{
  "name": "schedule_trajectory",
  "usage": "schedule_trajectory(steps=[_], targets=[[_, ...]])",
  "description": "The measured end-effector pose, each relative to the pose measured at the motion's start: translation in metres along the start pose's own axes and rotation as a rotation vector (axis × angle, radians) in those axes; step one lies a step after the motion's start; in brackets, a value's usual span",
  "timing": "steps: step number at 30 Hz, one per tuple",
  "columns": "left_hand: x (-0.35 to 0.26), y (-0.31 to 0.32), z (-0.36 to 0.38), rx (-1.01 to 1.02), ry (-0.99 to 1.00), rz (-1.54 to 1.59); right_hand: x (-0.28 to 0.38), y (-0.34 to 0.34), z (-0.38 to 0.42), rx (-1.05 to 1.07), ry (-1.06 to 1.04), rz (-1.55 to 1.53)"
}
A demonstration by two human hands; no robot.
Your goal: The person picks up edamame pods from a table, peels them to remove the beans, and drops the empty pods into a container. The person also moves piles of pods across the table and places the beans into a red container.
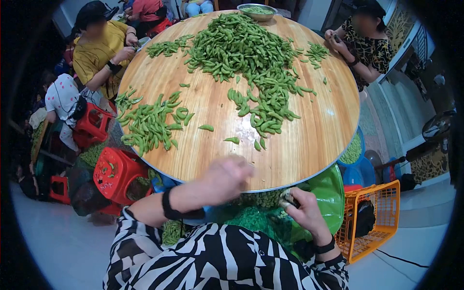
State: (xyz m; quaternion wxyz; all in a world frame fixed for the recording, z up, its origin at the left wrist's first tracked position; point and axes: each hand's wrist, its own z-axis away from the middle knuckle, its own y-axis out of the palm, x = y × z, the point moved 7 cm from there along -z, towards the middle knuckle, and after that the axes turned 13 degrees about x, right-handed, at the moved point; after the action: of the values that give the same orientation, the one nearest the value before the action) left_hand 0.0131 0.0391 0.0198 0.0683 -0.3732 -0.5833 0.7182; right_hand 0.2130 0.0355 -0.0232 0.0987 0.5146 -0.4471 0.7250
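Note:
My left hand (227,178) is over the near edge of the round wooden table (203,157), smeared by motion; whether it holds anything cannot be made out. To its right, just beyond the table edge, my right hand (303,210) has its fingers closed on something too small to name. A large heap of green bean pods (241,46) covers the far middle of the table and trails towards me. Another pile of pods (152,121) lies at the left, with a few loose pods (232,140) near the middle.
Co-workers sit at the left (99,53) and right (365,48) of the table. A metal bowl (257,15) stands at the far edge. Red stools (116,176) are at the left, an orange crate (371,220) at the right. Green plastic (331,195) hangs below the near edge.

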Motion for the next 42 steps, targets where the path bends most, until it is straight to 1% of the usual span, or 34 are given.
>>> schedule_trajectory(steps=[1,2,3,4,5,6,7,8,9,11,12,14,18,20,22,24,28,30,34,36,37,39,40,42], targets=[[0.017,-0.009,0.006,0.039,-0.12,-0.16,0.0,0.004,0.001,0.062,-0.043,0.004],[0.029,-0.014,0.007,0.045,-0.116,-0.164,0.003,0.003,0.002,0.058,-0.087,0.035],[0.039,-0.022,0.008,-0.056,-0.123,-0.262,0.004,0.003,0.002,0.054,-0.084,0.03],[0.046,-0.029,0.006,-0.159,-0.128,-0.357,0.002,0.005,0.0,0.093,-0.015,-0.079],[0.049,-0.03,-0.002,-0.156,-0.125,-0.356,0.0,0.007,-0.002,0.133,0.054,-0.186],[0.045,-0.031,-0.013,-0.182,-0.023,-0.192,0.006,0.005,-0.003,0.131,0.057,-0.187],[0.042,-0.031,-0.024,-0.208,0.077,-0.029,0.012,0.003,-0.005,0.138,0.079,-0.276],[0.046,-0.02,-0.037,-0.199,0.108,-0.023,0.015,0.003,-0.007,0.144,0.099,-0.363],[0.045,-0.018,-0.047,-0.202,0.113,-0.022,0.017,0.001,-0.008,0.14,0.101,-0.359],[0.04,-0.008,-0.062,-0.108,0.138,-0.154,0.019,-0.002,-0.008,0.124,0.078,-0.448],[0.04,-0.006,-0.067,-0.165,0.142,-0.181,0.017,-0.003,-0.006,0.122,0.079,-0.445],[0.046,0.0,-0.071,-0.164,0.146,-0.162,0.005,-0.003,-0.003,0.077,0.147,-0.513],[0.044,0.004,-0.073,-0.153,0.161,-0.069,0.0,0.0,-0.006,0.037,0.12,-0.639],[0.041,0.01,-0.075,-0.162,0.167,-0.125,0.001,-0.001,-0.012,0.002,0.12,-0.699],[0.04,0.013,-0.073,-0.176,0.163,-0.181,0.002,0.0,-0.018,0.003,0.111,-0.676],[0.044,0.014,-0.075,-0.123,0.136,-0.158,0.002,0.0,-0.02,0.007,0.098,-0.65],[0.041,0.011,-0.072,-0.062,0.157,-0.075,-0.003,0.0,-0.016,0.005,0.098,-0.629],[0.032,0.014,-0.071,-0.023,0.218,-0.193,-0.005,0.001,-0.014,0.005,0.109,-0.631],[0.035,0.015,-0.073,-0.035,0.178,-0.12,-0.001,0.002,-0.015,0.001,0.097,-0.651],[0.029,0.009,-0.069,-0.118,0.189,-0.049,-0.001,0.002,-0.016,-0.004,0.104,-0.664],[0.027,0.008,-0.068,-0.117,0.193,-0.049,0.0,0.002,-0.017,-0.004,0.09,-0.67],[0.033,0.011,-0.069,-0.034,0.072,0.361,0.001,0.003,-0.018,-0.004,0.08,-0.678],[0.026,0.009,-0.067,-0.033,0.074,0.363,0.002,0.003,-0.02,-0.015,0.074,-0.708],[0.024,0.018,-0.063,-0.017,-0.022,1.09,0.004,0.005,-0.022,-0.028,0.068,-0.736]])
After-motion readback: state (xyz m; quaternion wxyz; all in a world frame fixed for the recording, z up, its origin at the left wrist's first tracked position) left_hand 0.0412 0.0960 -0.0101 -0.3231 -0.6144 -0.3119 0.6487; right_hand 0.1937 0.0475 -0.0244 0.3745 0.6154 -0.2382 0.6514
